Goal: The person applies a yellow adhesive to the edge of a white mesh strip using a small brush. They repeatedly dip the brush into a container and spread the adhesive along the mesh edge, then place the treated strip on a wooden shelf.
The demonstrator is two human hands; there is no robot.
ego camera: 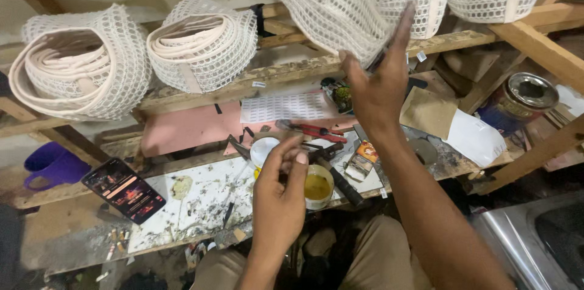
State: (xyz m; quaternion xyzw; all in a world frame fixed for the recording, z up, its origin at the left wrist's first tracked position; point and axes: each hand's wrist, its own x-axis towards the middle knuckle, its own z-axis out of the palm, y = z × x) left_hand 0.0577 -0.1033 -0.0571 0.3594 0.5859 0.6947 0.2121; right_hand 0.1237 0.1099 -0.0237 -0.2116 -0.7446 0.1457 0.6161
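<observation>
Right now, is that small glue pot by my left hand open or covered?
Open. The glue pot shows yellow liquid inside, and a white lid lies beside it on the workbench.

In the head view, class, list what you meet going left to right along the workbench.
Purple plastic mug → black smartphone with lit screen → left hand → small cup of yellow glue → right hand gripping white mesh piece → round metal tin.
</observation>
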